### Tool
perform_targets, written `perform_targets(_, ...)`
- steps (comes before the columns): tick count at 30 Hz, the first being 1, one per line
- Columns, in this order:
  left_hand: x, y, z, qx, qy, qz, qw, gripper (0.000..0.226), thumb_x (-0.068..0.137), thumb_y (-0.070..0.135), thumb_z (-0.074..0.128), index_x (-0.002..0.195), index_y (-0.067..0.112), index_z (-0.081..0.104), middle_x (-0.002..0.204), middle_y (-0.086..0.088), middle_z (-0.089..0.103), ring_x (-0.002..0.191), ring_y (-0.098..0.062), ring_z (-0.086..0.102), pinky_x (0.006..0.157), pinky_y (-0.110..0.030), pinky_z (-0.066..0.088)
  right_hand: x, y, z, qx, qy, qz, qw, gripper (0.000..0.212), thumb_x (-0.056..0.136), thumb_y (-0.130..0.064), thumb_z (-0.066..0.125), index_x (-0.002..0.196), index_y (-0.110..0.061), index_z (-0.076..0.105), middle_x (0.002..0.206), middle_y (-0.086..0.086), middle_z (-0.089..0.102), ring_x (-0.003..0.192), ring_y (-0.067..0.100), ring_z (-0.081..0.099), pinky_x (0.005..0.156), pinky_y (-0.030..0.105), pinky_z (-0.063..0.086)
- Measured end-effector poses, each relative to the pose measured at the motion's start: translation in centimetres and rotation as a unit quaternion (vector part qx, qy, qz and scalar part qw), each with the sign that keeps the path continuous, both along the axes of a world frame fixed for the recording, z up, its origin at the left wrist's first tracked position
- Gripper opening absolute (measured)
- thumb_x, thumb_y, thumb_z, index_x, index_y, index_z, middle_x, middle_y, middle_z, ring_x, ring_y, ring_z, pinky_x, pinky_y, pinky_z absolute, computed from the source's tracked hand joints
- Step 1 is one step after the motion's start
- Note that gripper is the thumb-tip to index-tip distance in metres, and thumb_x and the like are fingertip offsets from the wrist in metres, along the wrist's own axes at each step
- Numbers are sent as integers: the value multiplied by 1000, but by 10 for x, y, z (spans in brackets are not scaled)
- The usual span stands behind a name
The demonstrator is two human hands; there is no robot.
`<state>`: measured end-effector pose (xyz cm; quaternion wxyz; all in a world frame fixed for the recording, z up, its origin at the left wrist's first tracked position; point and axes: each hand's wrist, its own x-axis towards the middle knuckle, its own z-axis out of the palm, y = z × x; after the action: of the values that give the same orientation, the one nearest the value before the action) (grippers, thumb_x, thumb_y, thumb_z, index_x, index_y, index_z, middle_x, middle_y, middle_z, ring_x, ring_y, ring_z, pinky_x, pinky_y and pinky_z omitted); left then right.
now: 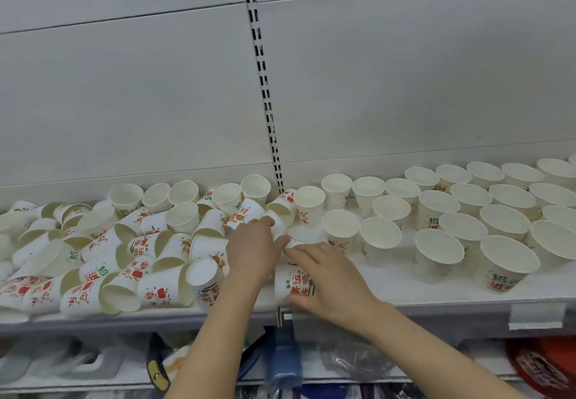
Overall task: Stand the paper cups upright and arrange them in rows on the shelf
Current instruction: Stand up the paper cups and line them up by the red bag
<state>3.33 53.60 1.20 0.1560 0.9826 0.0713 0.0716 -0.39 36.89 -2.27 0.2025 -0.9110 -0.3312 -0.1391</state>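
White paper cups (381, 236) with cream insides carry red, green and orange printed characters and fruit motifs. The shelf (405, 286) is white, its back panel (124, 102) pale grey with black slots.

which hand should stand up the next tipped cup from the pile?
Left, probably. The left hand is already at the edge of the tipped pile, while the right hand grips a printed cup at the shelf front, beside the upright rows.

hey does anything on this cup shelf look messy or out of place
Yes. Left of the hands, a heap of paper cups lies tipped on its sides, overlapping at all angles. On the right, upright cups stand in rows. Nothing looks crushed or spilled.
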Motion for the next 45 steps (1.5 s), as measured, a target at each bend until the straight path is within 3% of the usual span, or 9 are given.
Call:
perform_targets(5,10,-9,2,-18,42,-25,999,43,82,40,64,122,26,59,110,5,68,106,-17,60,79,-30,46,0,12,-9,-37,21,-44,998,65,77,-50,64,133,-20,47,118,-3,58,107,22,50,92,35,40)
perform_targets(9,9,-8,3,-101,16,-52,993,32,79,28,68,111,32,64,98,11,69,94,-12,63,70,-26,45,-5,4,-13,-3,40,-93,995,69,73,-45,63,136,-27,42,117,-4,51,109,19,46,92,29,37)
perform_targets(13,13,-7,2,-104,-47,-110,987,18,82,26,65,98,30,72,89,11,71,88,-13,64,76,-33,51,-19,-9,-17,99,83,-163,978,70,67,-41,58,134,-28,45,120,-7,44,111,14,46,89,26,44)
perform_targets(18,13,-23,-4,32,-144,-225,963,13,87,31,62,92,30,74,85,7,70,88,-21,56,74,-32,36,-48,-40,-21,321,66,-281,902,72,75,-21,74,138,-30,41,121,-11,39,116,-3,42,90,8,36)
perform_targets(22,11,-33,-11,39,-149,-242,958,16,91,30,61,99,27,74,100,7,68,97,-21,49,78,-31,28,-53,-50,-28,389,22,-346,854,72,73,-12,80,134,-21,42,124,-4,43,114,15,50,92,28,46)
perform_targets(31,27,-44,-20,-27,-166,-288,943,25,84,39,69,104,25,72,111,8,67,103,-18,52,86,-31,40,-35,-48,-44,299,-24,-397,867,74,70,-21,83,133,-11,45,131,7,47,121,20,45,97,41,47)
perform_targets(34,36,-18,-16,-72,-219,-238,944,32,83,44,69,106,23,70,109,5,68,100,-19,56,85,-35,45,-35,-54,-47,205,-125,-395,887,67,77,-32,78,131,-4,51,130,13,51,121,27,46,99,45,44)
perform_targets(40,53,27,-9,79,32,-135,987,64,81,55,61,136,25,44,132,-1,49,112,-25,54,80,-33,44,-15,-35,-29,103,-246,-260,928,47,85,-28,65,125,-3,58,126,11,59,121,28,52,101,44,41)
perform_targets(45,54,11,-15,118,36,-137,983,66,79,52,62,134,24,37,123,-3,54,103,-24,57,76,-34,44,41,0,5,76,-263,-173,946,28,85,-21,64,110,-9,67,109,5,65,106,25,56,93,38,42)
